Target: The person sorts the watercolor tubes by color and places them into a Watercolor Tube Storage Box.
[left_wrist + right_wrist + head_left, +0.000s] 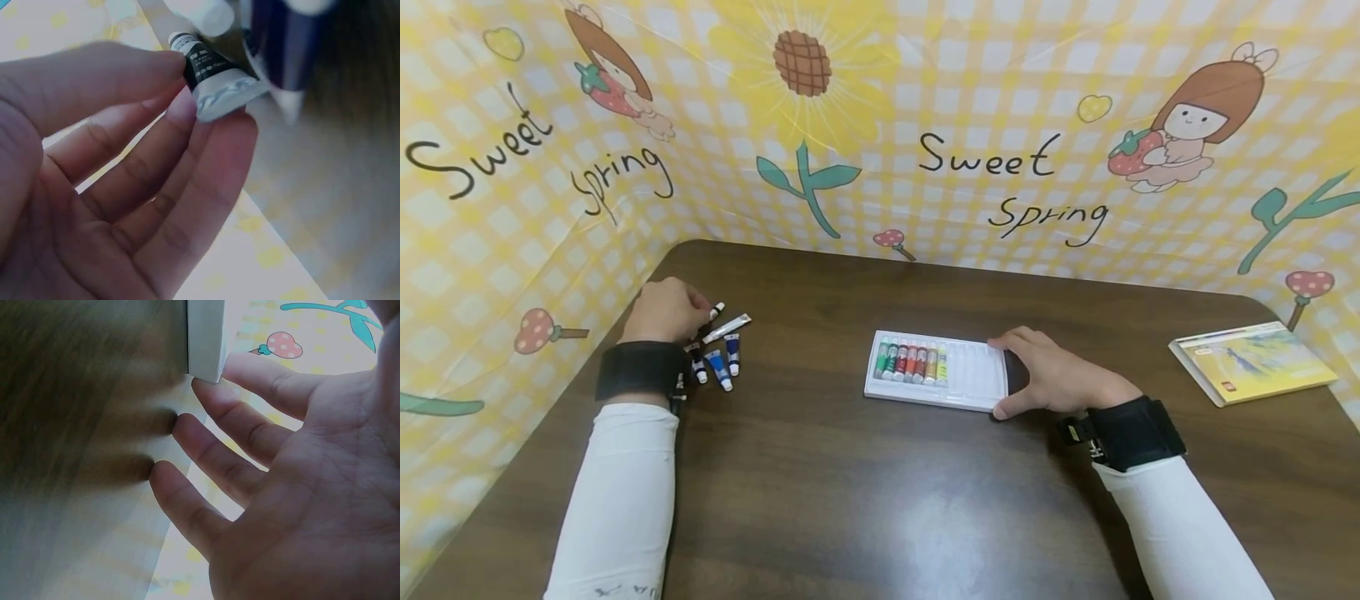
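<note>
At the left, my left hand (666, 312) pinches a small black paint tube (209, 65) between thumb and fingertips; its crimped silver end shows in the left wrist view. Close beside that hand lie a white paint tube (727, 328), a dark blue one (733, 354), a bright blue one (718, 371) and a dark one (697, 364). A white plastic tray (976, 371) lies mid-table, with several green, red, ochre and yellow tubes (912, 362) in its left part. My right hand (1060, 371) holds the tray's right end, thumb at the near corner, fingers at the far one.
A yellow box (1255, 362) lies on the brown table (820, 475) at the far right. Patterned yellow checked cloth (970, 92) rises behind the table and along its left side.
</note>
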{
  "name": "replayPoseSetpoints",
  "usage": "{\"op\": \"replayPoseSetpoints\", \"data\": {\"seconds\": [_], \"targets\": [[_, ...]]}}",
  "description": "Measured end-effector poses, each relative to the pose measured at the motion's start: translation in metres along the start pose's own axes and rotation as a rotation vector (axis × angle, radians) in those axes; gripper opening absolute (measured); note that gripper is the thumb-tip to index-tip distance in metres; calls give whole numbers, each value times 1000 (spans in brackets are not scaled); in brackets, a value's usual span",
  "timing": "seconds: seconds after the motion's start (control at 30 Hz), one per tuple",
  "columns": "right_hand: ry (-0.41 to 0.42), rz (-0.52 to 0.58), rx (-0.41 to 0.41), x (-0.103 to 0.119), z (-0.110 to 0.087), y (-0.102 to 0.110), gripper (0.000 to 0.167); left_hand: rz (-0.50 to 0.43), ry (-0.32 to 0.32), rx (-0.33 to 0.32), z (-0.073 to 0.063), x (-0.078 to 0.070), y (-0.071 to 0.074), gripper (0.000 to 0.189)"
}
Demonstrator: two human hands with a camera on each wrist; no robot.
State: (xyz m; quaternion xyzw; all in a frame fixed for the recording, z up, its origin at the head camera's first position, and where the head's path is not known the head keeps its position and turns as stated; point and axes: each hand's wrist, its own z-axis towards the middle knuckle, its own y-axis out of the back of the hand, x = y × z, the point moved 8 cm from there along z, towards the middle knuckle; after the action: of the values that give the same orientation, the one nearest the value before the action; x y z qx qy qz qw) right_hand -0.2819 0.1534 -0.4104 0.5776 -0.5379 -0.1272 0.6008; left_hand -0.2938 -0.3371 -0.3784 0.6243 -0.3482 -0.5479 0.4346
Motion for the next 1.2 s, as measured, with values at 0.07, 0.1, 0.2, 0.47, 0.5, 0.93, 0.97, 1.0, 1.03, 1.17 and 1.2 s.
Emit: {"op": "replayPoseSetpoints", "data": {"seconds": [0.07, 0.1, 0.2, 0.47, 0.5, 0.93, 0.97, 1.0, 1.03, 1.17, 1.2], "targets": [[-2, -5, 0, 0, 0, 1, 101, 6, -16, -10, 1, 0, 1, 27], [-3, -6, 0, -1, 0, 1, 101, 11, -22, -14, 2, 0, 1, 27], [-4, -13, 0, -1, -1, 1, 101, 27, -33, -24, 3, 1, 2, 27], [4, -18, -4, -1, -1, 1, 101, 30, -8, -29, 3, 1, 2, 27], [5, -16, -3, -1, -1, 1, 101, 30, -9, -34, 3, 1, 2, 27], [13, -4, -2, 1, 1, 1, 101, 76, 41, -27, 0, 6, 1, 26], [13, -5, -2, 1, 1, 1, 101, 75, 44, -24, 0, 6, 1, 26], [11, -5, -2, 1, 1, 1, 101, 73, 47, -20, 0, 7, 1, 27], [10, -4, -2, 1, 1, 2, 100, 71, 46, -18, 0, 7, 1, 27], [7, -4, -2, 0, 1, 1, 101, 53, 39, -20, 1, 8, 1, 29], [6, -3, -2, 0, 1, 1, 101, 48, 38, -22, 1, 7, 1, 29]]}}
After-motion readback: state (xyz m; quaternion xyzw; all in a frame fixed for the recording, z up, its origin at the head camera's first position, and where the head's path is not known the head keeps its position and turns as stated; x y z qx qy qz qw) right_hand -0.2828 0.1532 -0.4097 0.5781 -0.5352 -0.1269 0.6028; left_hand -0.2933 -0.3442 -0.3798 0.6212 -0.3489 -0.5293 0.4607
